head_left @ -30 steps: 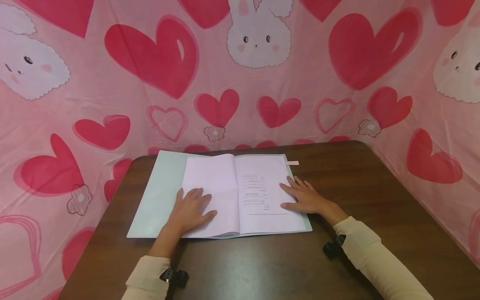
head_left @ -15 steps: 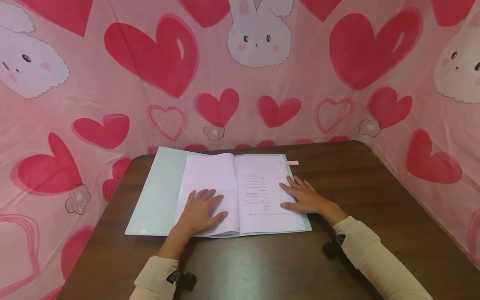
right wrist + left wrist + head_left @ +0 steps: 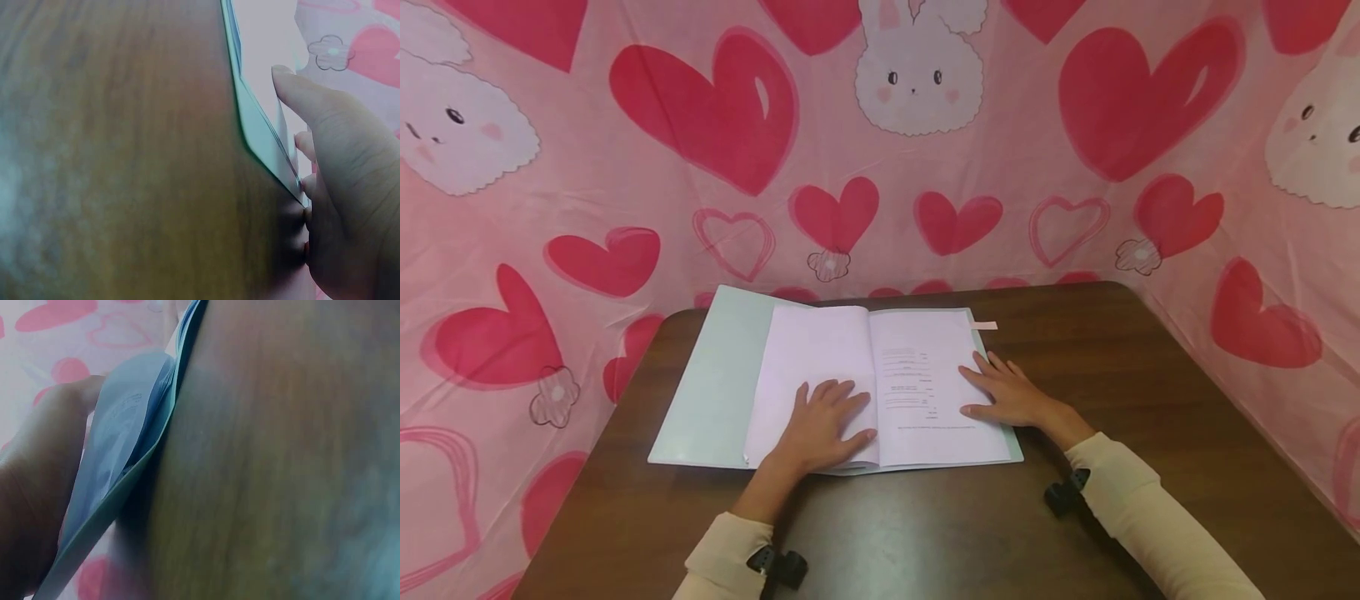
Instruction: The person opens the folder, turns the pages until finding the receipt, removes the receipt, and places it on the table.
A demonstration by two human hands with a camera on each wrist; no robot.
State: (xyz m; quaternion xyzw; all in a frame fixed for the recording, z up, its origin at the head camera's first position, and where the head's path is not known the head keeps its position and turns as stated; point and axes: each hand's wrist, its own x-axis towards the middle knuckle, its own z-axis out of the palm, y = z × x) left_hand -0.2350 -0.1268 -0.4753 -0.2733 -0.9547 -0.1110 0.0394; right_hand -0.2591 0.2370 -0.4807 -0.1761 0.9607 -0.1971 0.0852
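Note:
A pale green folder (image 3: 707, 400) lies open on the table with white pages inside. My left hand (image 3: 827, 423) rests with spread fingers on the left page (image 3: 812, 346), its thumb close to the fold. The right page (image 3: 951, 446) carries lines of printed text, too small to read. On that page's outer edge lies my right hand (image 3: 1007, 392), fingers spread. The left wrist view shows the page (image 3: 125, 419) bulging up near the fold above the folder's edge (image 3: 112, 503). In the right wrist view, the thumb (image 3: 294, 84) lies on the page and other fingertips reach past the folder's edge.
The brown wooden table (image 3: 910, 533) extends in front of the folder and to its right. A small pale pink tab (image 3: 985, 326) sticks out from the folder's upper right edge. A pink cloth (image 3: 895, 167) with hearts and rabbits hangs behind and along the sides.
My left hand has slid right across the left page toward the fold. The folder's left cover has tilted up slightly at its outer side. My right hand has stayed in place.

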